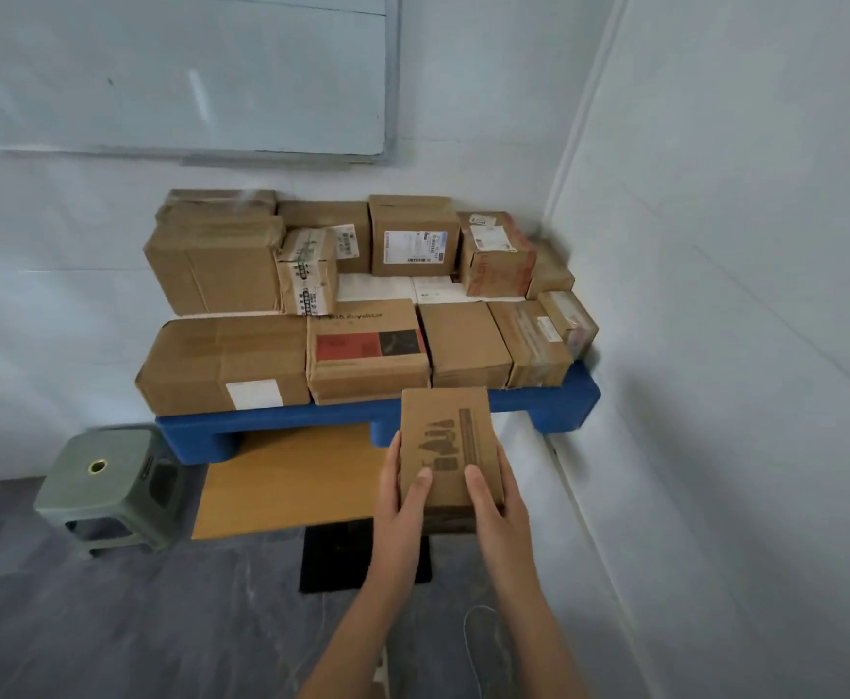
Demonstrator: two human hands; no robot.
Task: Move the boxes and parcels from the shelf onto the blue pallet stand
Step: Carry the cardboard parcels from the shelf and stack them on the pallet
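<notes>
A small cardboard box [445, 449] sits at lower centre of the frame, clamped between both hands: left hand [402, 502] and right hand [496, 502], thumbs on top. Just above it, the blue pallet stand [559, 401] carries stacked boxes [362, 300]. A green stool [105, 484] stands lower left.

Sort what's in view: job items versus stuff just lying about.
Job:
held box, gripped by left hand and right hand
blue pallet stand
stacked boxes on it

Lying about:
green stool
wooden board
black mat
whiteboard
</notes>
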